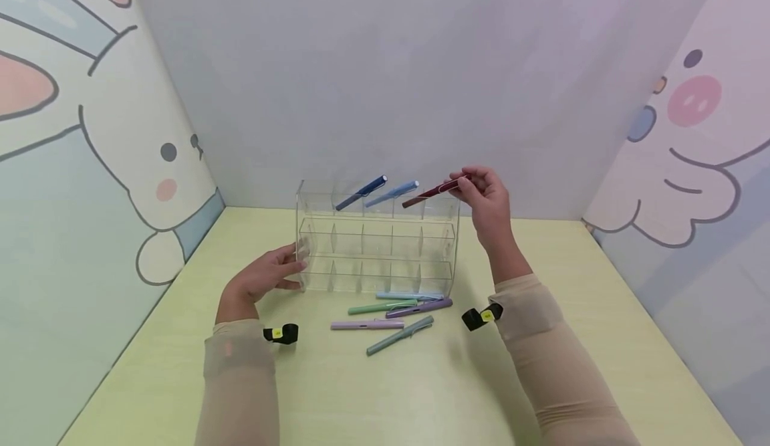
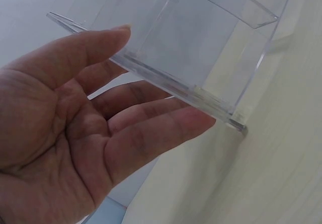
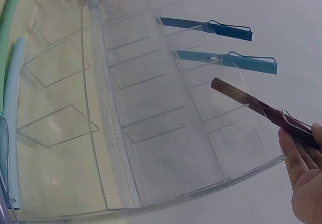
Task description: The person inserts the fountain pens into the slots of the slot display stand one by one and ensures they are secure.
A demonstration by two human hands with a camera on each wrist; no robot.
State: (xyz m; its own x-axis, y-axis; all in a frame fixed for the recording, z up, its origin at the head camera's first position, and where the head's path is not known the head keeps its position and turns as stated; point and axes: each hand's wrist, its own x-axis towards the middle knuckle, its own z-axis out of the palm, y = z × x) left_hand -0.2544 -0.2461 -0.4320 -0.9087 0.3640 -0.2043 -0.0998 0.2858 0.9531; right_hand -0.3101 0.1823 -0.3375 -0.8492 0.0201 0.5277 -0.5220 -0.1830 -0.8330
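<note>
Left hand point(image 1: 265, 275): at the left side of the clear tiered rack point(image 1: 377, 247), thumb to one face of the side wall and fingers to the other, gripping lightly. Right hand point(image 1: 488, 202): pinching the clip end of the dark red pen point(image 1: 430, 194) between thumb and fingers. That pen slants down and leftward, its lower tip at the fourth top-tier compartment from the left; whether the tip touches the plastic I cannot tell.

In the same tier, the dark blue pen point(image 1: 361, 193) leans in the second compartment and the light blue pen point(image 1: 392, 194) in the third, clips upward. Five more lie on the table point(image 1: 337, 399) before the rack: a pale blue pen point(image 1: 409, 295), a green pen point(image 1: 381, 307), a purple pen point(image 1: 419, 308), a lilac pen point(image 1: 367, 325) and a grey-green pen point(image 1: 400, 336).

Assessment: the step in hand appears to be seating the third pen in the row. The next move calls for lowering its tip between the dividers, matching its neighbours' slant, then releasing the clip end, with the rack held steady.
</note>
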